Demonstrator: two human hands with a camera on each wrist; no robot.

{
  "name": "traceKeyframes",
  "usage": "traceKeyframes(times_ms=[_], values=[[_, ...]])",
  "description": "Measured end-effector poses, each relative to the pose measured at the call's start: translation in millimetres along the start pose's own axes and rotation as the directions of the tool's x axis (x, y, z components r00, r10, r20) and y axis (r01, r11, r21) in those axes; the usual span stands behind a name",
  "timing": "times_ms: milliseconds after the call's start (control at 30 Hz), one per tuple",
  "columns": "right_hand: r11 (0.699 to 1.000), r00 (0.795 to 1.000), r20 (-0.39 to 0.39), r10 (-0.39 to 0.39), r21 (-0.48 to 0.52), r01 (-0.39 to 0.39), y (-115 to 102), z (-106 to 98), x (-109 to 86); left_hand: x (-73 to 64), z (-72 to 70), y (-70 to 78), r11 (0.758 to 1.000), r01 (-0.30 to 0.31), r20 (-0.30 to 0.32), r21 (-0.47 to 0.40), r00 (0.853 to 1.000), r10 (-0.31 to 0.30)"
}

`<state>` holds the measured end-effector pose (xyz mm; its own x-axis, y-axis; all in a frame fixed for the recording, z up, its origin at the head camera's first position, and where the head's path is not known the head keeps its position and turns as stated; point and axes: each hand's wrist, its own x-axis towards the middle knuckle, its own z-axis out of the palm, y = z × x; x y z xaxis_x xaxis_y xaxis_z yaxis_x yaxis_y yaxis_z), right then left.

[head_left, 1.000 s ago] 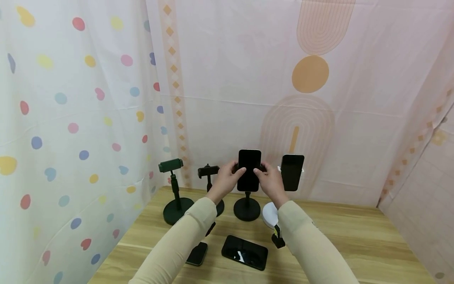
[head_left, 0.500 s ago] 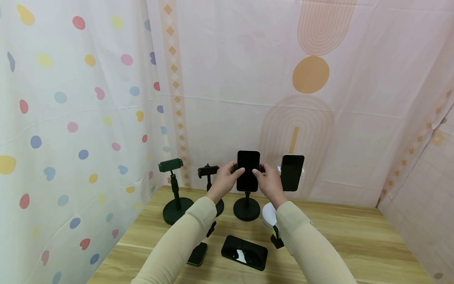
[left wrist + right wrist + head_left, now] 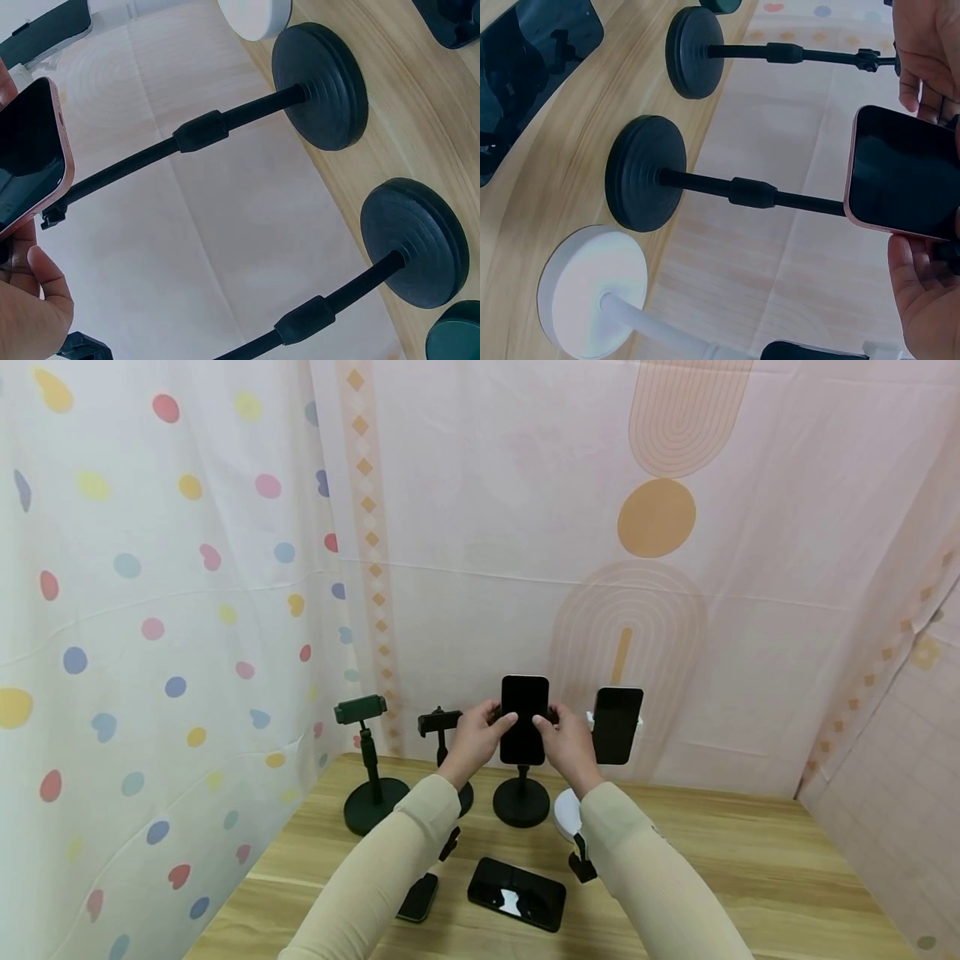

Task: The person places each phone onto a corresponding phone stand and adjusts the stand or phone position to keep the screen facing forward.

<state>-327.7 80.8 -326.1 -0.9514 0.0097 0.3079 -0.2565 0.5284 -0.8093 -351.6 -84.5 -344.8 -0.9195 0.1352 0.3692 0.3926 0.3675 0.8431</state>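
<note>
A pink-edged smartphone (image 3: 524, 718) stands upright, dark screen facing me, at the top of a black phone stand (image 3: 521, 802). My left hand (image 3: 478, 739) grips its left side and my right hand (image 3: 567, 743) its right side. Both thumbs lie at the screen's edges; the other fingers reach behind, around dark clamp parts. In the left wrist view, the smartphone (image 3: 30, 154) sits above the stand's thin pole (image 3: 150, 154). From the right wrist view, fingers curl by the smartphone (image 3: 904, 176) on both long sides. How the clamp meets its back is hidden.
A green phone stand (image 3: 367, 760) and another black stand (image 3: 440, 722) stand left. On the right, a white stand (image 3: 568, 814) bears a phone (image 3: 617, 724). Two more phones lie on the wooden table: a large one (image 3: 517, 893) and a smaller one (image 3: 417, 897). Patterned curtains (image 3: 487, 527) hang behind.
The smartphone and both hands have shifted very slightly left; the grip looks the same. The stands and the phones on the table have stayed in place.
</note>
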Motion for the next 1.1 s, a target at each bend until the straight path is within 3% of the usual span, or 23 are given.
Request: traceKeyframes(times_ms=[1100], values=[[1.000, 1.000, 0.019, 0.013, 0.003, -0.013, 10, -2, 0.3, -4.2, 3.9, -5.6, 0.999, 0.024, 0.045, -0.043, 0.999, -0.022]])
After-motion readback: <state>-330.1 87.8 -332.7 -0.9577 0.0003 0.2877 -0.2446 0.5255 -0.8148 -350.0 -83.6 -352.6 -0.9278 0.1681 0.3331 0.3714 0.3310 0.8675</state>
